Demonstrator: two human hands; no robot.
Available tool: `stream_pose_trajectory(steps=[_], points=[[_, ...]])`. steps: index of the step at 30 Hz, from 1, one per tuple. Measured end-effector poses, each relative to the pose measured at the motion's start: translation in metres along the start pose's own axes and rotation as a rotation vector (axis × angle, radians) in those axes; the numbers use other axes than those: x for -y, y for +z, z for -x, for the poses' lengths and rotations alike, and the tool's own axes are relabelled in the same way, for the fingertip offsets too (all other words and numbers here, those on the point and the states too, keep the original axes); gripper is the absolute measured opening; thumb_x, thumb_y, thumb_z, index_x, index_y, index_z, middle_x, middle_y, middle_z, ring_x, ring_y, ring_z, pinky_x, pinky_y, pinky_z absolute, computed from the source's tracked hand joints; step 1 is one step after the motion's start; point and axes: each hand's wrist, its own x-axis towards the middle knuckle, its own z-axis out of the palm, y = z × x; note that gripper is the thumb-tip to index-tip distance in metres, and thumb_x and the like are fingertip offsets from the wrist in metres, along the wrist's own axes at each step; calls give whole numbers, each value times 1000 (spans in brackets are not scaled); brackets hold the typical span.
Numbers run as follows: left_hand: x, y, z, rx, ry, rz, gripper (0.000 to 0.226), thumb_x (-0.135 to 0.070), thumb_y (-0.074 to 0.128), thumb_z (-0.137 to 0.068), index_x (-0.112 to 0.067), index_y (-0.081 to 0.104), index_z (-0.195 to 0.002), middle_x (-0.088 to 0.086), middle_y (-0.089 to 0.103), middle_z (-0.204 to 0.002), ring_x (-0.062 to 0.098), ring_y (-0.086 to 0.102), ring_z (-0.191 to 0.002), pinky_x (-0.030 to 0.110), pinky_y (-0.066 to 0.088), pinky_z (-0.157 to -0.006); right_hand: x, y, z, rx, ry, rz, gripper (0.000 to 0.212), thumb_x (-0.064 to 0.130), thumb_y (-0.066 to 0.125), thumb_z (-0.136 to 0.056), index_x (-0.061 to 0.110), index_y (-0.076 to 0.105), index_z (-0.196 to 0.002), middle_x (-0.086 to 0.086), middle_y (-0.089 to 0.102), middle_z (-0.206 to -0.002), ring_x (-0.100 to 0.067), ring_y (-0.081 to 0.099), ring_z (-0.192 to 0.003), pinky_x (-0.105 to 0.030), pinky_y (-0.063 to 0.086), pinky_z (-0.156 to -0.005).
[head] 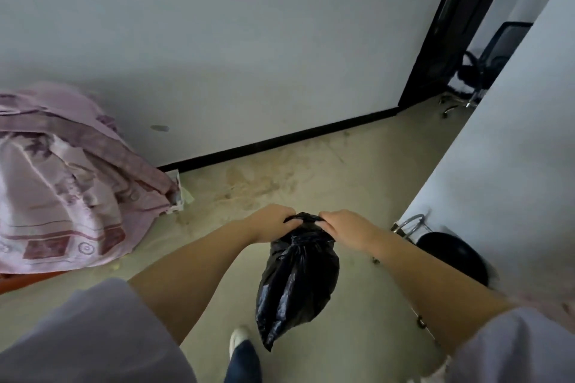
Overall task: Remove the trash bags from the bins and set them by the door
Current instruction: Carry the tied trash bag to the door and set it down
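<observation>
I've got the black trash bag (297,280) hanging in mid-air over the floor (357,171), gathered at its neck; left hand (270,222) grips the neck from one side, right hand (345,227) grips it from the other, both w/ fingers curled round the plastic; bin (454,253) sits near, to the right by the wall corner; pink bedding (59,183) piled at left; dark door frame (448,28) well apart, up ahead at right.
</observation>
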Motion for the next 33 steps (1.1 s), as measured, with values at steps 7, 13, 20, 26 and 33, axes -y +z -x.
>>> stream_pose_trajectory(steps=[7, 13, 20, 26, 33], points=[[57, -99, -159, 76, 62, -89, 40, -36, 35, -100, -4, 59, -106, 12, 60, -95, 25, 55, -86, 33, 41, -74, -72, -53, -149, -98, 101, -88, 28, 34, 30, -101, 14, 44, -89, 6, 41, -64, -17, 43, -59, -28, 28, -50], [87, -167, -297, 165, 171, -140, 40, -36, 35, -100, -3, 58, -104, 15, 63, -103, 23, 56, -89, 32, 42, -78, -133, -100, -242, -127, 213, -153, 29, 33, 29, -102, 12, 44, -87, -3, 48, -74, -22, 45, -67, -31, 31, -61], [82, -212, -463, 174, 256, -227, 34, -35, 36, -100, -8, 53, -88, 12, 55, -84, 25, 52, -80, 29, 35, -67, -250, -148, -332, -128, 298, -189, 35, 31, 30, -102, 3, 52, -99, -15, 59, -88, -23, 47, -72, -31, 31, -63], [44, -255, -610, 156, 304, -239, 29, -32, 36, -101, -11, 50, -86, -3, 47, -70, 16, 44, -65, 29, 30, -60, -381, -207, -400, -141, 329, -160, 26, 30, 30, -102, 13, 46, -91, -10, 53, -81, -25, 49, -72, -33, 35, -63], [20, -276, -761, 204, 275, -214, 40, -37, 35, -100, -4, 56, -96, 5, 52, -82, 21, 49, -76, 29, 35, -67, -503, -255, -460, -88, 375, -172, 35, 34, 30, -101, 7, 52, -100, -17, 64, -98, -32, 59, -85, -35, 41, -69]])
